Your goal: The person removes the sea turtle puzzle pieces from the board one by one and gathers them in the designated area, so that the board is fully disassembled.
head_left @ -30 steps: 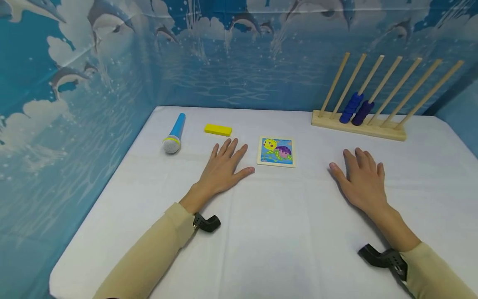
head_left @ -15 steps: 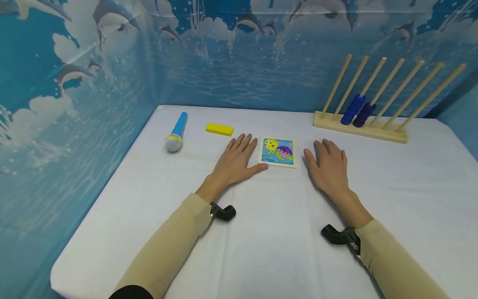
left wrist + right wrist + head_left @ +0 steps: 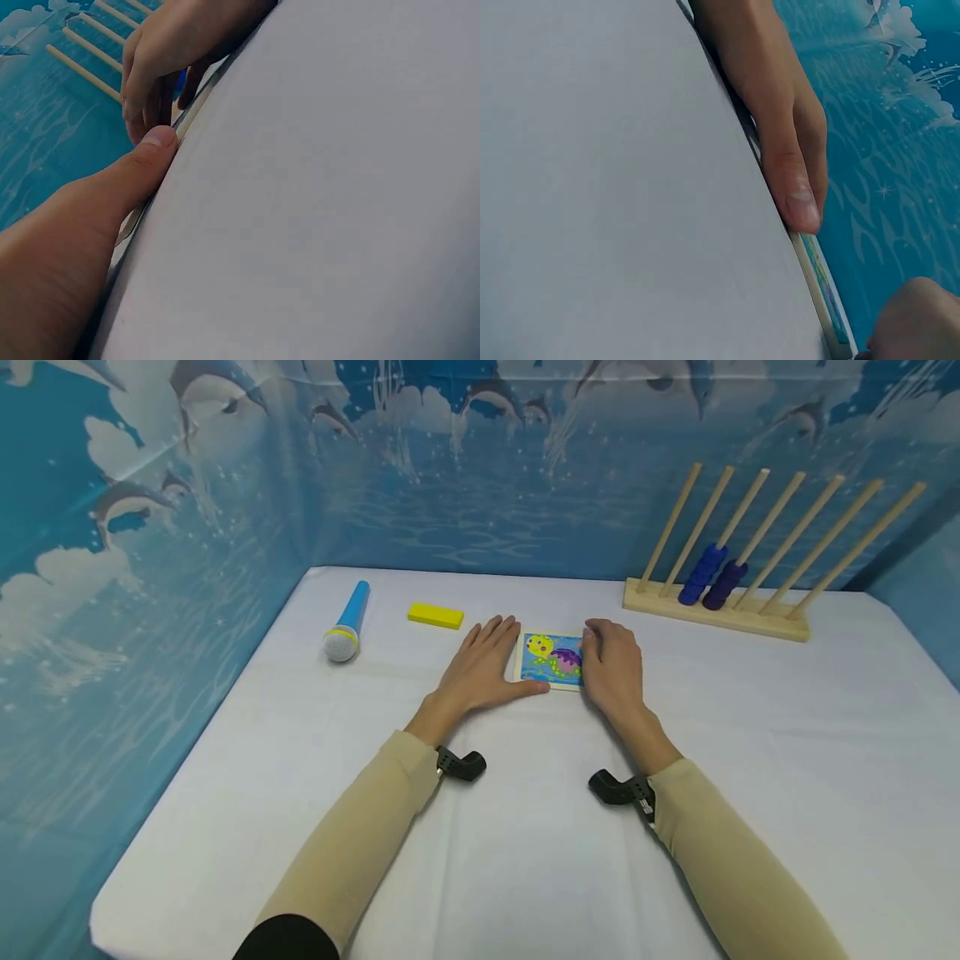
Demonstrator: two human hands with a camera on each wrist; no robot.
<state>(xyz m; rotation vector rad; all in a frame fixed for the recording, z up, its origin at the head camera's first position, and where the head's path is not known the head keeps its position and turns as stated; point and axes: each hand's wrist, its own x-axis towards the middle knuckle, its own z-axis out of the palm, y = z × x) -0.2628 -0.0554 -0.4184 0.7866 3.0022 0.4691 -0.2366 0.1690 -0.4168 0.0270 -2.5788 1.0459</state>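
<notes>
A small square wooden picture board (image 3: 551, 660), showing a yellow and purple turtle, lies flat between the two hands. My left hand (image 3: 480, 670) rests palm down at its left side, fingers straight, with the thumb reaching along the near edge. At the opposite side, my right hand (image 3: 615, 672) has its fingers curled over the right edge, which it hides. The right wrist view shows the right thumb (image 3: 802, 206) against the board's rim (image 3: 821, 292). In the left wrist view, the right fingers bend downward beyond the left thumb (image 3: 157, 142).
A blue toy microphone (image 3: 348, 622) and a yellow block (image 3: 436, 616) lie to the left on the white tablecloth (image 3: 525, 835). A wooden peg stand (image 3: 716, 610) with blue and purple beads stands at the back right. Dolphin-print cloth (image 3: 480, 518) surrounds the table.
My right hand has moved left across the cloth to the board's right edge, its fingers curling. My left hand has shifted slightly right until its thumb lies along the near edge.
</notes>
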